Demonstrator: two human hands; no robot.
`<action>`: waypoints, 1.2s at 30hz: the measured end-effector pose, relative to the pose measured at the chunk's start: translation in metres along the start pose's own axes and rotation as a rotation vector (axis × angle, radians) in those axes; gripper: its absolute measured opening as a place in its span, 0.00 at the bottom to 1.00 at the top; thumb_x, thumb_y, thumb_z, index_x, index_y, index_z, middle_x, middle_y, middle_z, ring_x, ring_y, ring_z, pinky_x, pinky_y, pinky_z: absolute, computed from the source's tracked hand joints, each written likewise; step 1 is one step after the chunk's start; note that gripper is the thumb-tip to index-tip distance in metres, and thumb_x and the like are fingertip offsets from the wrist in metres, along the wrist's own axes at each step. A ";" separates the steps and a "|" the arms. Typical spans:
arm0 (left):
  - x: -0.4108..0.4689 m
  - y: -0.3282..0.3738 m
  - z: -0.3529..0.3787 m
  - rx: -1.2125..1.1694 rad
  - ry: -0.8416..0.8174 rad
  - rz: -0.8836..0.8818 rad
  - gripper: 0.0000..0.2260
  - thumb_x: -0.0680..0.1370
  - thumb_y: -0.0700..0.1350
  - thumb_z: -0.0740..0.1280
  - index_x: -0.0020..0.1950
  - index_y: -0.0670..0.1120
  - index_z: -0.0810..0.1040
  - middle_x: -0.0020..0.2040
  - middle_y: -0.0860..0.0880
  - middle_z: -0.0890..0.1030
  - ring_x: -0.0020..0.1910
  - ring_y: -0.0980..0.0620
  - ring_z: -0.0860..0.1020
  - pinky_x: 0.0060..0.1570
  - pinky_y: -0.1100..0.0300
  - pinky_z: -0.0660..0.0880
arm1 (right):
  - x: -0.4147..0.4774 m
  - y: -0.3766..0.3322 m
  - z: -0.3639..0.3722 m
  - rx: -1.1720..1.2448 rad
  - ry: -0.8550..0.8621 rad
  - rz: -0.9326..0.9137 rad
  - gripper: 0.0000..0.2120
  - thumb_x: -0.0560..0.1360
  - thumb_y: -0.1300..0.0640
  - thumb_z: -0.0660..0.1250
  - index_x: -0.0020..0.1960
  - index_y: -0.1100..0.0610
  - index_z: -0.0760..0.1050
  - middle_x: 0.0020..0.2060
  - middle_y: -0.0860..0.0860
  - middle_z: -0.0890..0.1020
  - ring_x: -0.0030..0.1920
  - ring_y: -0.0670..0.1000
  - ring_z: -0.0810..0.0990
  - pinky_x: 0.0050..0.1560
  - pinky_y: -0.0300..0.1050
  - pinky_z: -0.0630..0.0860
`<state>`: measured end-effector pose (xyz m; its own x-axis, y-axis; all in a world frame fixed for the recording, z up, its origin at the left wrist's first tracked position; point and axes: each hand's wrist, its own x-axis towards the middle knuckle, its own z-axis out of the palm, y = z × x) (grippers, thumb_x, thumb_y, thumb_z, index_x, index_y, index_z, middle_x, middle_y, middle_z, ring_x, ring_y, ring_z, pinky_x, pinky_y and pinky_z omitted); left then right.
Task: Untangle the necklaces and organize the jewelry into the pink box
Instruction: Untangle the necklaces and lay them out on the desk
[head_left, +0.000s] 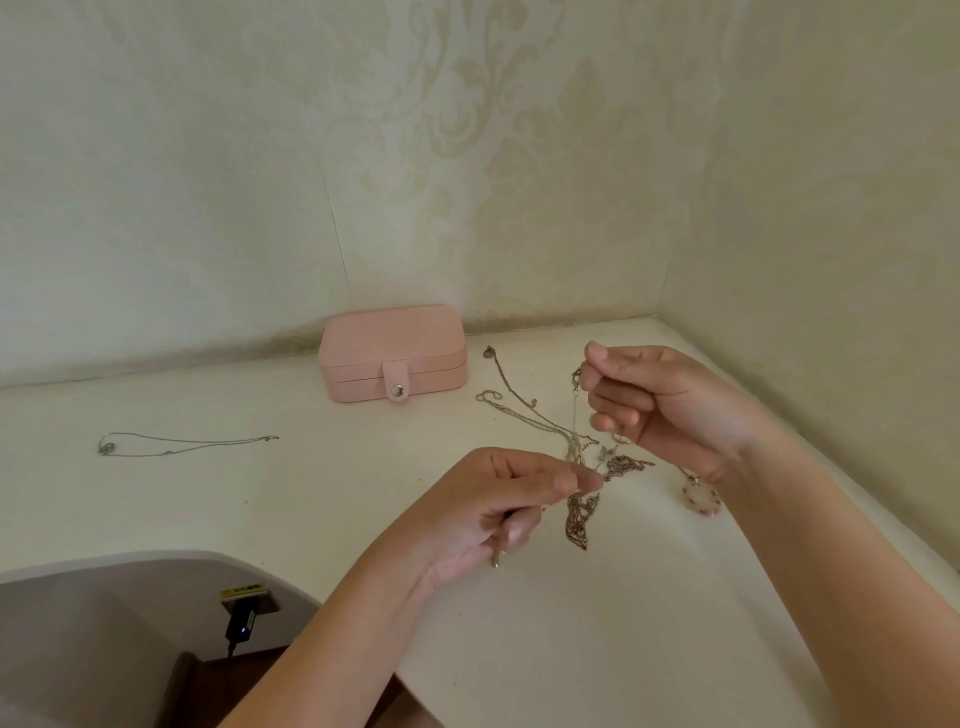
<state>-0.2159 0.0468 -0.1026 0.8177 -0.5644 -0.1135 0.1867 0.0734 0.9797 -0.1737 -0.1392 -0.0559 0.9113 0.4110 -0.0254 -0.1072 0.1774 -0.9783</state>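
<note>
The pink box (393, 353) stands shut against the back wall, its snap tab fastened. A tangle of thin necklaces (579, 457) lies and hangs to its right on the white table (571, 623). My left hand (498, 512) pinches part of the tangle between thumb and fingertips, with chain hanging below it. Higher up, my right hand (654, 400) pinches another strand of the same tangle. A pale round pendant with pink beads (701, 498) lies under my right wrist. One separate silver necklace (176, 445) lies stretched out at the far left.
Patterned walls meet in a corner behind the table at the right. The table's curved front edge (171, 558) drops off at the lower left, where a black plug with a blue light (241, 623) sits in a socket.
</note>
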 end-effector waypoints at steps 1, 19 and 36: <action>0.000 0.000 0.000 0.023 -0.009 0.005 0.14 0.69 0.47 0.74 0.52 0.43 0.83 0.18 0.53 0.67 0.17 0.59 0.58 0.22 0.70 0.58 | 0.000 -0.001 0.001 0.025 -0.004 0.005 0.12 0.72 0.53 0.64 0.34 0.57 0.80 0.20 0.46 0.58 0.22 0.44 0.60 0.25 0.34 0.67; 0.015 -0.020 -0.004 0.387 0.372 0.142 0.46 0.51 0.59 0.78 0.67 0.59 0.66 0.39 0.60 0.77 0.26 0.61 0.67 0.33 0.66 0.64 | -0.013 -0.017 -0.038 -0.078 -0.009 0.025 0.14 0.67 0.64 0.60 0.40 0.56 0.84 0.27 0.53 0.77 0.20 0.44 0.50 0.19 0.33 0.48; -0.038 -0.005 -0.007 1.324 0.115 -0.027 0.50 0.55 0.67 0.77 0.68 0.60 0.52 0.58 0.62 0.64 0.46 0.60 0.72 0.44 0.62 0.68 | -0.091 -0.003 0.013 -1.506 -0.068 0.332 0.48 0.55 0.36 0.78 0.67 0.46 0.58 0.60 0.40 0.70 0.57 0.48 0.73 0.49 0.42 0.70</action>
<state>-0.2439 0.0731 -0.1043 0.8755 -0.4757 -0.0848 -0.4101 -0.8243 0.3903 -0.2621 -0.1654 -0.0480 0.9047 0.2941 -0.3082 0.2304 -0.9463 -0.2267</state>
